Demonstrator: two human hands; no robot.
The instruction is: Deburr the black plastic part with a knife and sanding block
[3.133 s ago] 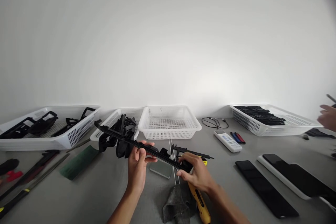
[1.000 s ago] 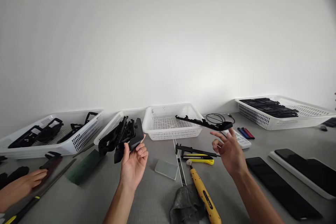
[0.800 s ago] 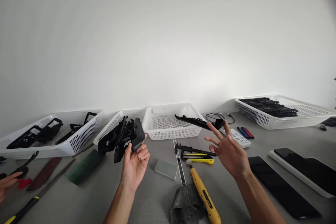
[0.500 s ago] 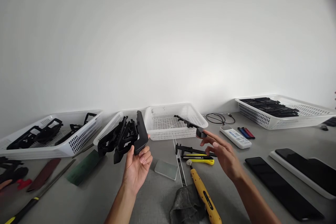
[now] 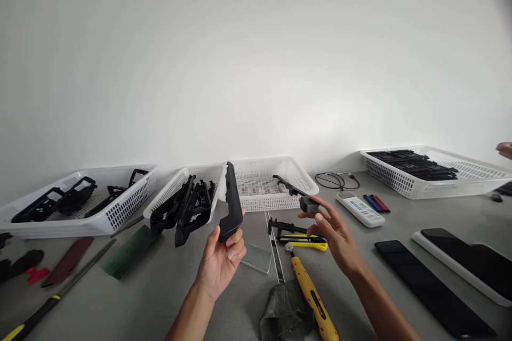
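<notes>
My left hand (image 5: 222,264) grips the lower end of a black plastic trim piece (image 5: 232,202), a long strip with a bent end, held upright above the bench. A second, thinner black plastic strip (image 5: 294,188) slants over the middle white basket (image 5: 260,205). Its blocky near end lies at the fingertips of my right hand (image 5: 336,234), which are closed about it. Beside my left hand, several black plastic parts (image 5: 194,205) lean out of a white basket (image 5: 154,205). Below my right hand lie a black caliper (image 5: 292,226) and a yellow utility knife (image 5: 316,246).
A yellow rotary tool (image 5: 314,298) lies on a dark cloth (image 5: 282,314). Black-part baskets stand left (image 5: 116,218) and right (image 5: 408,189). Around are a green abrasive block (image 5: 127,253), a file (image 5: 80,274), markers (image 5: 376,203) and a white device (image 5: 360,209). Another person's hand (image 5: 504,149) shows at far right.
My left hand has moved right with its trim piece, away from the leaning parts. The strip at my right hand has shifted slightly right. A hand has appeared at the right edge.
</notes>
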